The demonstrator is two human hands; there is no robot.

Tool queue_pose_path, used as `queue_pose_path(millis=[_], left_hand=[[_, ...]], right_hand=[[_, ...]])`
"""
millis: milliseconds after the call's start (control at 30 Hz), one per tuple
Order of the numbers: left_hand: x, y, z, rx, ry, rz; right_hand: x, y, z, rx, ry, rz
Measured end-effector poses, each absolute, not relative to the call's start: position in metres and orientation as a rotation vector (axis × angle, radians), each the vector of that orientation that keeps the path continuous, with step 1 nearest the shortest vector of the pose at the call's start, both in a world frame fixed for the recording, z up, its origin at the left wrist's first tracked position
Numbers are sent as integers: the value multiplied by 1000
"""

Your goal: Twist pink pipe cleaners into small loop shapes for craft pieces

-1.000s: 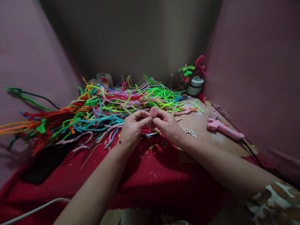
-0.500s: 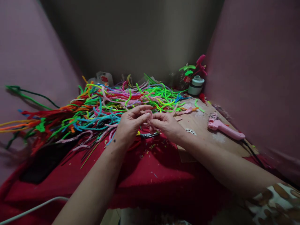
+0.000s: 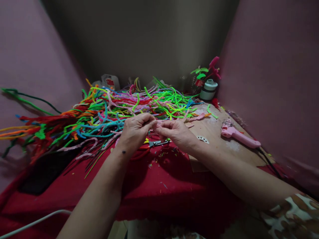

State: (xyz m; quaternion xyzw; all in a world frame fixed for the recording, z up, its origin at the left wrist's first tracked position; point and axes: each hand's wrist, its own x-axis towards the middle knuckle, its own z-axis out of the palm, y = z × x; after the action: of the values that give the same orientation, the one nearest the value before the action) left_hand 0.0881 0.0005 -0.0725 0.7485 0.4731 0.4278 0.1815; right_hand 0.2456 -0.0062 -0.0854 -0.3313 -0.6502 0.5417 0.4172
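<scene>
My left hand (image 3: 136, 131) and my right hand (image 3: 174, 131) meet above the middle of the table, fingertips nearly touching. Both are closed in a pinch on a small piece of pink pipe cleaner (image 3: 158, 124), mostly hidden by the fingers. Just below them a pair of scissors (image 3: 156, 143) with yellow and orange handles lies on the red cloth (image 3: 159, 186), among tiny coloured clippings. Behind and left of my hands spreads a big heap of pipe cleaners (image 3: 99, 127) in many colours.
On the right, a pink glue gun (image 3: 240, 136) with a black cord rests on a brown board (image 3: 216, 154). Near the back wall stand a white-topped jar (image 3: 208, 89) and pipe-cleaner flowers (image 3: 200, 73). A dark flat object (image 3: 42, 176) lies at the left.
My left hand has shifted slightly left and its fingers have closed in more. The pink piece shows less between the fingertips. My right hand has barely moved.
</scene>
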Motion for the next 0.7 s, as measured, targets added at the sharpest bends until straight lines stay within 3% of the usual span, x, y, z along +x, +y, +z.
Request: queue_pose_path(millis=[200,467,700], left_hand=[[91,-2,-71,2374,1376,1189],[94,-3,-71,2341,1329,1206],[95,-3,-71,1613,1124,1149]], right_hand=[[246,-3,-90,-890,-1725,1258],[247,1,-96,-756,-1548,1483],[246,-4,-88,-837,-1444,1466]])
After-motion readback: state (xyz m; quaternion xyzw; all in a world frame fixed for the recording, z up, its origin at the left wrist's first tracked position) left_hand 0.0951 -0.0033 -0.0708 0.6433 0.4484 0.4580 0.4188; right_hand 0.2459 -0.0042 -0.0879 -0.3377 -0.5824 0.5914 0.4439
